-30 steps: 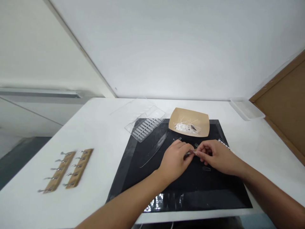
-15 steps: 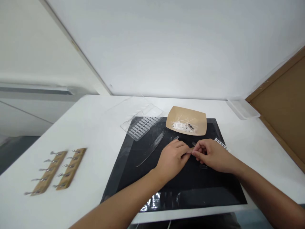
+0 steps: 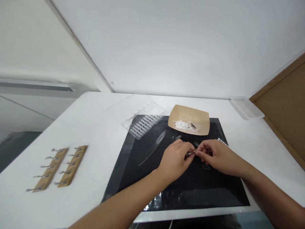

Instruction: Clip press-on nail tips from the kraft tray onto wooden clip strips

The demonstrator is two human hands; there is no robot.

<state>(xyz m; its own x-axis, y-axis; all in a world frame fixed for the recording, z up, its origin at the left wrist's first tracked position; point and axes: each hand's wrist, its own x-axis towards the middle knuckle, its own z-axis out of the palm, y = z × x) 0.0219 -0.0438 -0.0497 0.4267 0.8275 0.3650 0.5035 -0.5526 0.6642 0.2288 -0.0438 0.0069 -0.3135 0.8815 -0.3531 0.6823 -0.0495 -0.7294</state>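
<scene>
Over the black mat point(image 3: 166, 186), my left hand point(image 3: 177, 157) is closed in a pinch on a small, shiny clear piece point(image 3: 188, 154) that looks like a nail tip. Fingertip to fingertip with it, my right hand point(image 3: 212, 156) pinches at the end of this piece; a tiny pale spot shows there, too small to name. Loose clear nail tips lie close by: one point(image 3: 178, 137) behind my left hand, another point(image 3: 196, 143) beyond my right fingers, and one point(image 3: 206, 167) below my right hand. A strip of white tabs point(image 3: 222, 142) is partly hidden behind my right hand.
A cardboard tray point(image 3: 202, 125) with white scraps stands at the mat's back edge. Left of it lies a clear plastic case point(image 3: 143, 125) with rows of nail tips, and a curved clear strip point(image 3: 153, 146). Two wooden racks point(image 3: 73, 165) with metal clips lie left; a translucent box point(image 3: 247, 109) sits back right.
My left fingers have curled in more, and the small shiny piece now shows between them. My right hand keeps its pinch beside it. The whole view has shifted slightly.
</scene>
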